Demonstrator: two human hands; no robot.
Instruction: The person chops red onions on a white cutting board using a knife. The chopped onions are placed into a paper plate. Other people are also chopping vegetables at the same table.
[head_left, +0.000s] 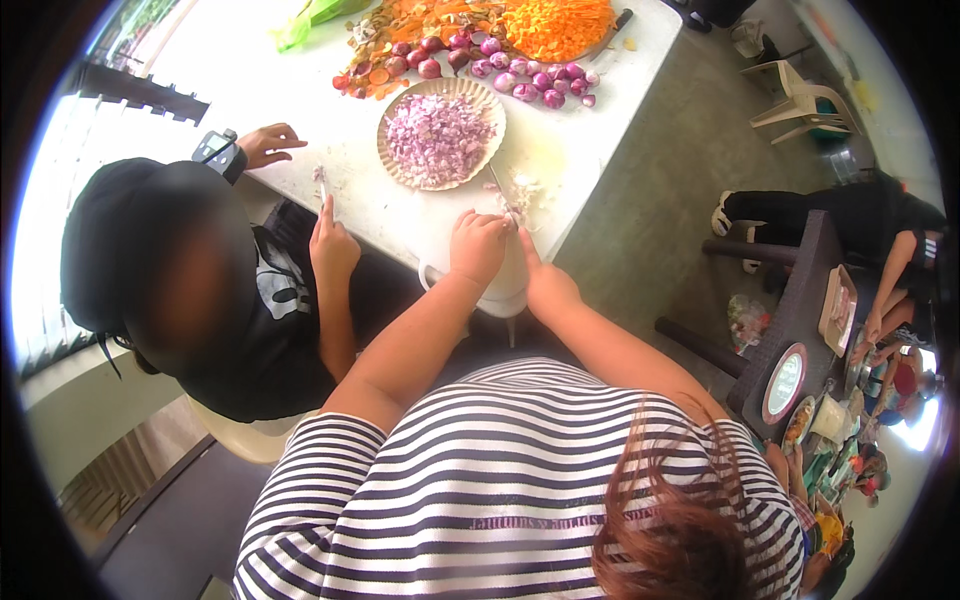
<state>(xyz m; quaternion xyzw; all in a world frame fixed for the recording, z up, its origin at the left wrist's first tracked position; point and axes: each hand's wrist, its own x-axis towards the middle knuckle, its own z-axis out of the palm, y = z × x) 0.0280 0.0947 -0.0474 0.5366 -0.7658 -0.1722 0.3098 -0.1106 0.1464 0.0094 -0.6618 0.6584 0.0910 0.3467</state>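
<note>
My right hand (551, 289) grips a knife (499, 186), its index finger stretched forward along it. The blade points away from me, towards the plate. My left hand (481, 244) is beside the blade, fingers bunched on a piece of red onion (511, 219) that they mostly hide. Both hands are over a white board (504, 289) at the table's near edge. Onion scraps (529, 196) lie just beyond them. A fluted paper plate (388, 163) heaped with chopped red onion (435, 139) stands ahead of my left hand.
Peeled onions (553, 84), unpeeled onions (429, 67), vegetable peelings (397, 34) and diced orange vegetable (559, 34) cover the far table (637, 71), with another knife (622, 21) alongside. At left, a co-worker's hand (334, 244) holds a small knife (323, 191). A brown table (780, 300) stands right.
</note>
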